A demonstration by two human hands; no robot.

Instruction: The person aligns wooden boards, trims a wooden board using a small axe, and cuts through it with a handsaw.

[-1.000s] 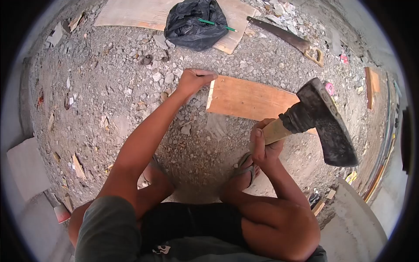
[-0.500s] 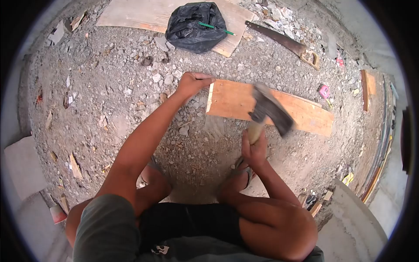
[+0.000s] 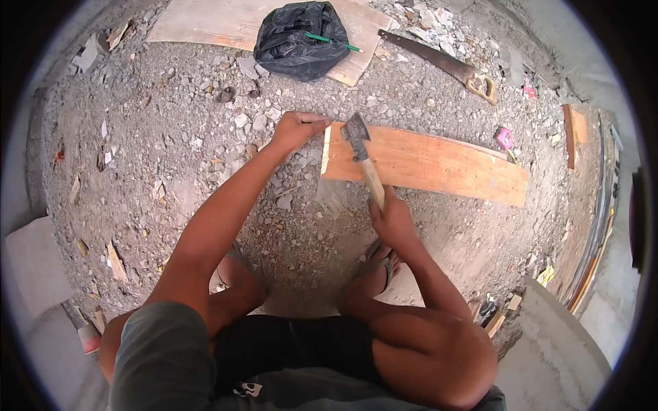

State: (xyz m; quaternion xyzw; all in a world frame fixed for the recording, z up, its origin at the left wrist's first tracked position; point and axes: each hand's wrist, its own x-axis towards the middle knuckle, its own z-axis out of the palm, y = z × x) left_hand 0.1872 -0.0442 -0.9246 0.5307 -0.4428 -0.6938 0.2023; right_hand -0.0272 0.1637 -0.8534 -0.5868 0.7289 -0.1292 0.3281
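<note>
My left hand [image 3: 301, 130] is at the near-left corner of a wooden board [image 3: 425, 164], its fingers pinched together against the board's left end. What lies between those fingertips, if anything, is too small to make out. My right hand [image 3: 393, 220] is wrapped round the pale wooden handle of a hammer [image 3: 370, 179]. The hammer's dark metal head is over the board's left end, close to my left fingertips. Whether the head touches the wood I cannot tell. The board lies flat on the gravel, with another strip of wood showing along its far edge.
A black plastic bag [image 3: 295, 58] with a green pencil [image 3: 336, 42] on it rests on a plywood sheet [image 3: 199, 24]. A handsaw [image 3: 439, 60] lies at the far right. A pink tape measure [image 3: 505, 138] sits beyond the board. Rubble covers the ground [image 3: 185, 137].
The hammer has swung down and left, from raised over the middle of the board to its left end. My left hand stays at the board's end.
</note>
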